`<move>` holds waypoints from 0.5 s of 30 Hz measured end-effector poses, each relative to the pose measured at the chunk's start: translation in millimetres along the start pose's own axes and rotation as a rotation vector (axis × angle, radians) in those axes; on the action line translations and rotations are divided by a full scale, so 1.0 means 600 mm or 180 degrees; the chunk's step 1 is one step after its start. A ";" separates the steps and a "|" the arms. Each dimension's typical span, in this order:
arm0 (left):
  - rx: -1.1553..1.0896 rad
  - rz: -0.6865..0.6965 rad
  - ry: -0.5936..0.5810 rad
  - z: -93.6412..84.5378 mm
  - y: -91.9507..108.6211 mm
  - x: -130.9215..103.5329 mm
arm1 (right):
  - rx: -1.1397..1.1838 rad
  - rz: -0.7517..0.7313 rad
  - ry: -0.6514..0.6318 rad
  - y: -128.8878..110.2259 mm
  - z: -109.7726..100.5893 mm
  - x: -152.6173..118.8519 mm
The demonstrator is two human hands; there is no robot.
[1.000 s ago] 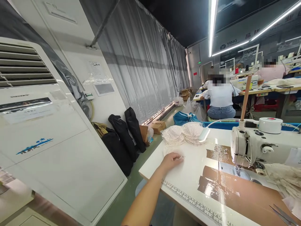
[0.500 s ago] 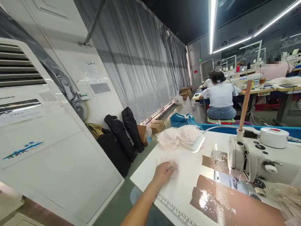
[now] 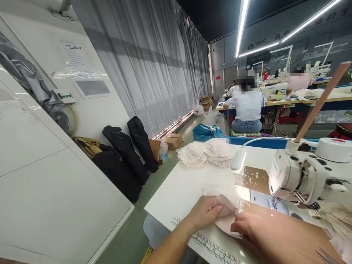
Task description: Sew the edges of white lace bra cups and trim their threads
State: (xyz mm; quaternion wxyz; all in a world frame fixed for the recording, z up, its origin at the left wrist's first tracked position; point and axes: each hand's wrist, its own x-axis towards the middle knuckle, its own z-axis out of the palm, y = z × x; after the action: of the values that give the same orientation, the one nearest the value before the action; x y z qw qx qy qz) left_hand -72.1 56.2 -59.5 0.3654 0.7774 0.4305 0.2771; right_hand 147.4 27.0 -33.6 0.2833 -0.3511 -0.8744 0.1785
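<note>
My left hand [image 3: 205, 212] pinches a sheer, pale pink piece of fabric [image 3: 226, 206] above the front part of the white table. Opposite it, my right hand [image 3: 244, 224] grips the near right edge of the same piece, fingers closed. A smooth pale pink part of the piece hangs between both hands, low over the table's printed ruler. Just behind my right hand is the sewing machine [image 3: 291, 179], with its metal needle plate [image 3: 261, 203]. Farther back on the table sit two side-by-side stacks of cream lace cup-shaped pieces [image 3: 192, 156].
A lamp on a bendable neck [image 3: 238, 159] stands beside the lace stacks. Scissor blades [image 3: 327, 256] show at bottom right. Cream fabric [image 3: 335, 216] lies at the machine's right. Black bags [image 3: 121, 165] lean left of the table [image 3: 165, 194]. A seated person [image 3: 247, 106] works ahead.
My left hand has moved right with the sheer fabric. My right hand has come into view and taken hold of the fabric. The view has shifted to the right.
</note>
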 end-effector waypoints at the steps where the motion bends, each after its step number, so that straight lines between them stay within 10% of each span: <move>1: 0.0236 0.0069 0.0265 -0.016 0.001 -0.003 | 0.0115 -0.0005 -0.0008 -0.008 -0.002 0.001; 6: 0.1510 0.0186 0.1431 -0.101 -0.008 -0.027 | 0.1969 0.1018 0.0183 -0.039 -0.007 -0.034; 15: 0.1514 -0.0011 0.0344 -0.058 -0.005 -0.070 | 0.3423 0.2290 0.1206 -0.063 0.027 -0.103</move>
State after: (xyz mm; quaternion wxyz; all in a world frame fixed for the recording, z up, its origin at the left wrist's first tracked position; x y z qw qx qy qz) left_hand -119.3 32.3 -46.5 0.1490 0.8249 0.5039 0.2085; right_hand 154.6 -45.3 -49.9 0.4901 -0.4559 -0.4275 0.6076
